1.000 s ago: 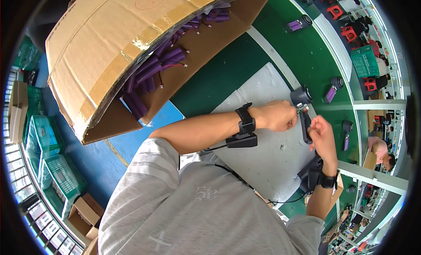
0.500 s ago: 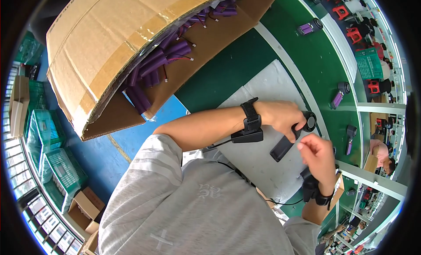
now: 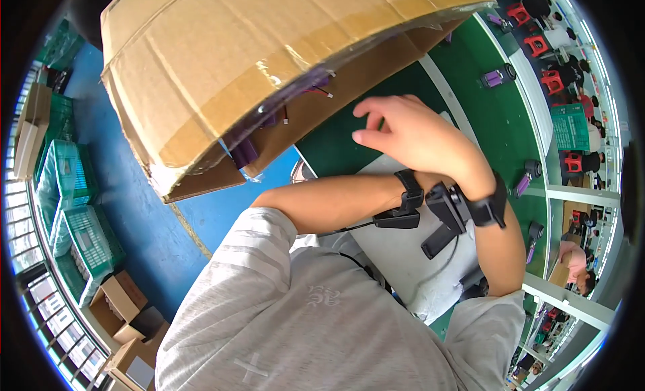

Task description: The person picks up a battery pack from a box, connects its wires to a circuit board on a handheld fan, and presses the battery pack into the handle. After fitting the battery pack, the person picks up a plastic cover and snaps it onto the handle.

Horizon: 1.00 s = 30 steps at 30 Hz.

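My right hand point(image 3: 420, 132) reaches over the green bench toward the open cardboard box point(image 3: 201, 75), holding nothing, thumb and fingers apart. Inside the box lie purple battery packs point(image 3: 245, 152) with thin wires and small white plugs. My right wrist crosses over my left hand point(image 3: 433, 181), whose fingers are hidden behind it. Below the crossed wrists shows the handle of a black handheld device point(image 3: 440, 241) over the white mat point(image 3: 403, 256); its round head is out of sight. Whether my left fingers grip it cannot be seen.
Along the green conveyor point(image 3: 470, 89) at right stand black round-headed devices with purple packs point(image 3: 498, 75). A white rail point(image 3: 443, 82) separates it from my bench. Green crates point(image 3: 91, 236) and cardboard boxes point(image 3: 117, 303) line the left. Several people sit beyond the conveyor.
My right hand has swung up and left from beside the black device, across my left wrist, toward the box. The left hand, earlier seen at the device's neck, is now mostly covered.
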### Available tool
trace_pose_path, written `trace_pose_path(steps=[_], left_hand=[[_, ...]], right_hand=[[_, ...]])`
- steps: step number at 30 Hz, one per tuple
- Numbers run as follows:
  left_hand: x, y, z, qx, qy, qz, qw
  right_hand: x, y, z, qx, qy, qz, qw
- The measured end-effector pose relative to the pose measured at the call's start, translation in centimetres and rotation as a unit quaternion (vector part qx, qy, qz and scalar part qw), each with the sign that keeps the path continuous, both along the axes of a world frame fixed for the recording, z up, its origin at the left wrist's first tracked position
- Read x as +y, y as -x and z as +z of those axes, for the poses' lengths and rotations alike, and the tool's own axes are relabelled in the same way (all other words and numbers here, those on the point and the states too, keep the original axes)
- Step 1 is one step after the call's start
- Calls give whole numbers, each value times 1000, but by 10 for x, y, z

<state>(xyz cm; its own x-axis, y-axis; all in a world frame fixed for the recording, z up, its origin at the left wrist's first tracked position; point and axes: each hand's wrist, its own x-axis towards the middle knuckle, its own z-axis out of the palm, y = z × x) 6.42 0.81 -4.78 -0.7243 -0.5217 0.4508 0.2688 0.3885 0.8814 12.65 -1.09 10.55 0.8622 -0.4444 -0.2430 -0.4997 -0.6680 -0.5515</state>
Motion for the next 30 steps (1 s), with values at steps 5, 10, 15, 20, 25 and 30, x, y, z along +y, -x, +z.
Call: trace_pose_path(steps=[5, 10, 15, 20, 25, 30], left_hand=[[-6, 43, -16, -16, 39, 3, 999], [-17, 63, -29, -63, 100, 9, 993], [-25, 76, -54, -104, 143, -10, 984], [-18, 71, -63, -78, 195, 75, 975], [-14, 55, -50, -39, 266, 122, 955], [-37, 55, -40, -96, 196, -85, 972]], right_hand=[[-17, -63, -16, 114, -31, 27, 993], [-31, -56, -70, -89, 171, 65, 979], [-31, -58, -64, -138, 181, 74, 971], [-23, -59, -59, -117, 136, 55, 982], [-26, -58, -53, -206, 183, 57, 960], [-10, -50, -3, -203, -70, -89, 973]])
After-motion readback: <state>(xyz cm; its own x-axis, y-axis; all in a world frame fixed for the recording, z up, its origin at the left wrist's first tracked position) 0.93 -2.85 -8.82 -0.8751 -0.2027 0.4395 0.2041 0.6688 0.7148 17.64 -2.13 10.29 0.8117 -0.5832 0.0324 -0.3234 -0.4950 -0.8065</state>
